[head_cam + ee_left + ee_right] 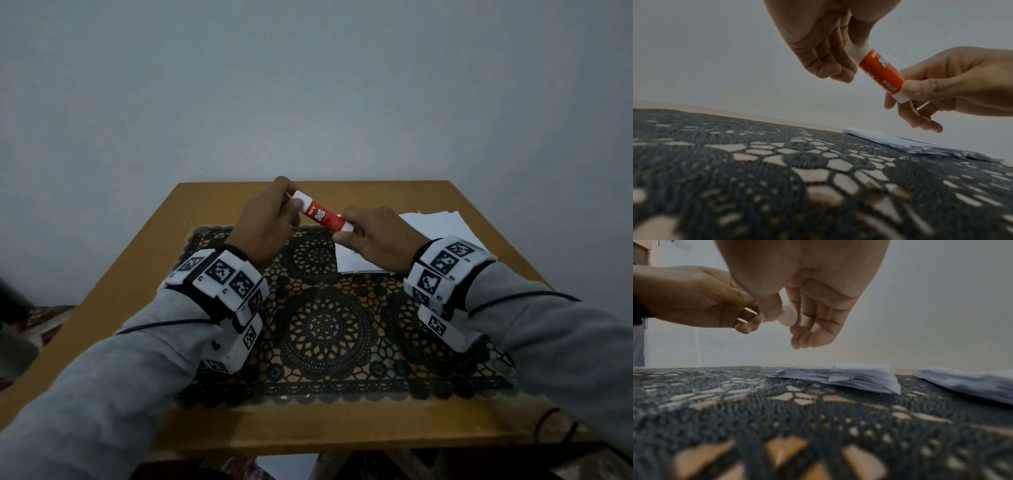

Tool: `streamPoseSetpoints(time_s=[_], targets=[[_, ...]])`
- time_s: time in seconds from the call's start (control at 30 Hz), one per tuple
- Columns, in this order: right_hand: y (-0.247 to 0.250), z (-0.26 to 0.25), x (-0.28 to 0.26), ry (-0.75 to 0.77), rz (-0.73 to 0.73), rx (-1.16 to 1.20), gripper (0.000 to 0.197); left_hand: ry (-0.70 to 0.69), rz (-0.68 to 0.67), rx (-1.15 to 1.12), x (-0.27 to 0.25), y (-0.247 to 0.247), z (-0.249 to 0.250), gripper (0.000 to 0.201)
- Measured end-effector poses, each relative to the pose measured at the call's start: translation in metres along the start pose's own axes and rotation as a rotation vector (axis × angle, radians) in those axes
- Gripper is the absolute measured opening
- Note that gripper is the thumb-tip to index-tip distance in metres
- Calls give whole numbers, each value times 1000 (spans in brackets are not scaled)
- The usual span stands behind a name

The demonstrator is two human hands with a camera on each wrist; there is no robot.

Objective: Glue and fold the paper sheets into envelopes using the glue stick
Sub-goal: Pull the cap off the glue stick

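grey sleeves (548, 329), white marker-printed wrist bands (222, 284)

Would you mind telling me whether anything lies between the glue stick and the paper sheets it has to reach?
Nothing visible does. The glue stick is held in the air between the left hand and the right hand, above the paper sheets on the mat. Its white cap still looks on, pinched by the left hand.

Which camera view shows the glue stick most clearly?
The left wrist view: the glue stick shows nearly whole, orange body between white ends. The head view shows it small, its label readable. The right wrist view shows only one round white end.
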State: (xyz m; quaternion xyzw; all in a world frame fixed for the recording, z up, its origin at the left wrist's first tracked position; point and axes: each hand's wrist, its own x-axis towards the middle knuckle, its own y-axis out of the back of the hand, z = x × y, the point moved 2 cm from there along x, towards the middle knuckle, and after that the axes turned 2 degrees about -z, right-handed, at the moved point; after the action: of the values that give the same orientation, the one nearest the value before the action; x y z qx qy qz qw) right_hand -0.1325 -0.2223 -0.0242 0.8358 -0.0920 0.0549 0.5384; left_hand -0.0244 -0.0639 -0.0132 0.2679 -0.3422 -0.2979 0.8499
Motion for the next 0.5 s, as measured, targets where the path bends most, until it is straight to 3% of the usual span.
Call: streamPoseSetpoints(time_s=[0.3, 0.5], targets=[[-3, -16, -7, 1, -159, 204, 17, -118, 100, 28, 0, 5, 4, 19], [-4, -13, -4, 3, -47, 157, 14, -79, 19, -27, 0, 3, -3, 9]])
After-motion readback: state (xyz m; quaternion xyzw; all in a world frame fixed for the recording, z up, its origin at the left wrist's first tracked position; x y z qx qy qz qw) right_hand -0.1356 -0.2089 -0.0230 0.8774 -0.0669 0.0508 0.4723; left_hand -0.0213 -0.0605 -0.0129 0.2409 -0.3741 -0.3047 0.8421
